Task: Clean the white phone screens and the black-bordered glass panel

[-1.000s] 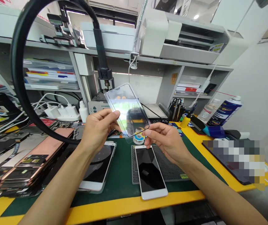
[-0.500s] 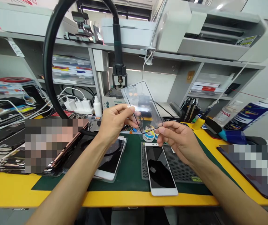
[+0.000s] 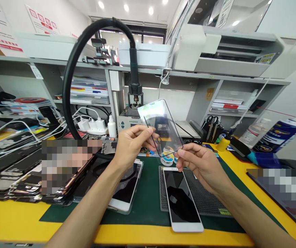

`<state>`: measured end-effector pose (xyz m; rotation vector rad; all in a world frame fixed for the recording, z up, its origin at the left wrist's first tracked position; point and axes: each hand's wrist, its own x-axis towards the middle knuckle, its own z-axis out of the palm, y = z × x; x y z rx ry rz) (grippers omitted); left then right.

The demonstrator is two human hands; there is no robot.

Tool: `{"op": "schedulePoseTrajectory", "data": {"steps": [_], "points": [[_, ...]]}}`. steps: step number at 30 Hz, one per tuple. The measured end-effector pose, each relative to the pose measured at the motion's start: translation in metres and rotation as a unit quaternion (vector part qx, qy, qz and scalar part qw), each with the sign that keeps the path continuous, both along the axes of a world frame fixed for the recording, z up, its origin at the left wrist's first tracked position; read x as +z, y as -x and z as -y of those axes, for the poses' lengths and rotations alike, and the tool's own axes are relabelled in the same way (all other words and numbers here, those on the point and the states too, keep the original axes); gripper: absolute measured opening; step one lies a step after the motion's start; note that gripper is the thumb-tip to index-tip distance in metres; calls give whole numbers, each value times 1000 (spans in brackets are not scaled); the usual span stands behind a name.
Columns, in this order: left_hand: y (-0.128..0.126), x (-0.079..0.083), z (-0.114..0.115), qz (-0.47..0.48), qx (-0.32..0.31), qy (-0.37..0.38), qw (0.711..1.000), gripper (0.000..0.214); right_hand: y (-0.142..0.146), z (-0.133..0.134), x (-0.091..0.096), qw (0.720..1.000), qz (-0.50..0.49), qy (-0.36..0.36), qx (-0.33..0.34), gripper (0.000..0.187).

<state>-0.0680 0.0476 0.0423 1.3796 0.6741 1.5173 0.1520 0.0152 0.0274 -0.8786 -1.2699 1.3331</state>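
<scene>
Over a long yellow bench and its green mat, two bare hands hold up a clear, curved glass phone cover with a thin black rim
The left hand pinches the cover's left long side. That long side leans up, far and left, and the low end points near and right. The right hand is nearer that low end, its fingers close together by the corner, touching or not I cannot tell. Under them, a white phone lies on a black mesh mat

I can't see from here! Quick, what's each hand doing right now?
Left hand: closed, holding the left edge of a clear phone screen glass.
Right hand: closed, pinching the glass at its lower right corner.
</scene>
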Motion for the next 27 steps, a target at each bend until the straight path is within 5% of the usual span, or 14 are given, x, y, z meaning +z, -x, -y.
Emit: {"op": "schedulePoseTrajectory", "data": {"steps": [27], "points": [[0, 0, 7, -38, 31, -60, 997, 17, 5, 0, 2, 1000, 8, 20, -14, 35]]}}
